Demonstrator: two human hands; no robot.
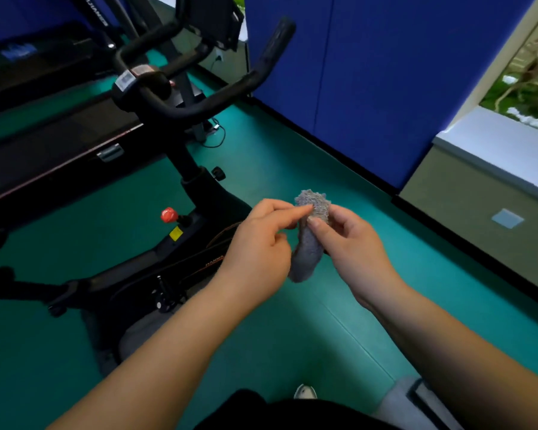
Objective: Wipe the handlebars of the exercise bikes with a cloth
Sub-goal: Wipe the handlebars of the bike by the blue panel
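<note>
A small grey cloth [309, 243] is bunched upright between both hands, in front of me at mid frame. My right hand [353, 252] grips its right side with the thumb pressed on it. My left hand [261, 252] pinches the cloth's upper edge with fingertips. The black exercise bike [196, 193] stands to the left. Its black handlebars [230, 88] rise at the upper centre, well above and away from the hands. One grip end [278, 35] points up to the right.
A red knob [169, 215] sits on the bike frame. A treadmill [53, 141] lies behind the bike at left. Blue wall panels [370, 72] and a window ledge [491, 141] close off the right. The floor [292, 330] is teal. A cable [215, 138] trails behind the bike.
</note>
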